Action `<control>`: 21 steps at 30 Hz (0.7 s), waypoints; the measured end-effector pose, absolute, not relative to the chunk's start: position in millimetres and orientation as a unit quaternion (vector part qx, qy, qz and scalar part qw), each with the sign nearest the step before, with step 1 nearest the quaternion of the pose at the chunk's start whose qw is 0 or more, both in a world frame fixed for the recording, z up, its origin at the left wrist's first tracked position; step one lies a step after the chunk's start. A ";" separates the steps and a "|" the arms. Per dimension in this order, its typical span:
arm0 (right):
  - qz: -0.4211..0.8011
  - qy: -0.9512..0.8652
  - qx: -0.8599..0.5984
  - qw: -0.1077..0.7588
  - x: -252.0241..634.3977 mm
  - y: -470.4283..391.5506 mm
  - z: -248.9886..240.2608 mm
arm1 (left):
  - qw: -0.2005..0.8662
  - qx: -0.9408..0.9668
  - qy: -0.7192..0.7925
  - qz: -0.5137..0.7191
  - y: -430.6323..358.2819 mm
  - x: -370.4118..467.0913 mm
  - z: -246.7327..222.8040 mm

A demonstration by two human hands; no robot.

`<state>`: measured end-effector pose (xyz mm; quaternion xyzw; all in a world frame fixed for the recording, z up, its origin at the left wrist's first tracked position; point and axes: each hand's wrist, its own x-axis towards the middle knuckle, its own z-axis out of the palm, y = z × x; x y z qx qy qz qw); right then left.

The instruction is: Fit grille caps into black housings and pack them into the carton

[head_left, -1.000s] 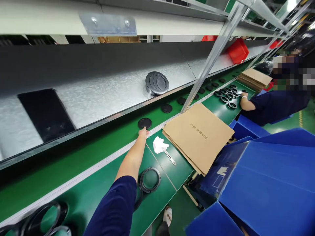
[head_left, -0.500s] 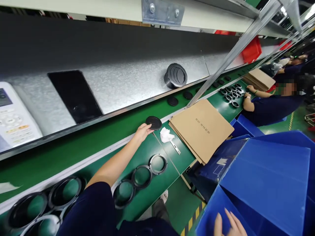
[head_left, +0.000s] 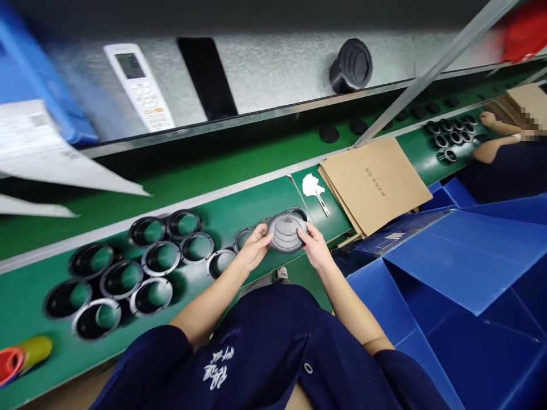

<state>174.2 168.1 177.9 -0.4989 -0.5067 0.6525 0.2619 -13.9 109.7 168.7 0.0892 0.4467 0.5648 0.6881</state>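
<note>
Between my left hand [head_left: 257, 246] and my right hand [head_left: 313, 244] is a round black air vent disc with curved slats [head_left: 285, 232]. The fingers of both hands grip its rim from opposite sides, in front of my body and above the bench edge. Just behind it, black rings are partly hidden by the disc and my hands. To the left, several open black rings [head_left: 161, 258] stand on the green bench [head_left: 239, 205]. A white crumpled tissue [head_left: 311, 185] and a small knife-like tool [head_left: 323, 204] lie to the right.
Flat cardboard sheets [head_left: 376, 179] are stacked on the bench at right, beside a large blue box [head_left: 504, 245]. Along the green belt lie black discs [head_left: 329, 134]. The metal shelf holds a remote control [head_left: 139, 85], a phone [head_left: 207, 77] and an assembled vent [head_left: 351, 65]. A co-worker's arms [head_left: 498, 139] are at far right.
My left hand has brought the disc from beside the belt to in front of my body. My right hand has come up from over the blue box and now grips the disc too.
</note>
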 end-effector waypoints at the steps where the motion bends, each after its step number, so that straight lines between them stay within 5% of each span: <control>1: 0.670 -0.504 -0.482 0.255 170.1 157.8 177.9 | 0.675 0.069 0.453 0.578 101.3 -10.7 172.6; 4: 0.652 -0.566 -0.441 0.246 163.0 133.2 184.1 | 0.674 0.013 0.440 0.593 78.2 1.2 188.0; 11: 0.400 -0.797 -0.327 0.314 181.8 119.2 213.8 | 0.691 -0.019 0.334 0.641 31.9 27.8 219.1; 21: 0.374 -0.868 -0.200 0.257 218.3 115.3 207.4 | 0.702 -0.012 0.346 0.622 0.5 64.2 228.8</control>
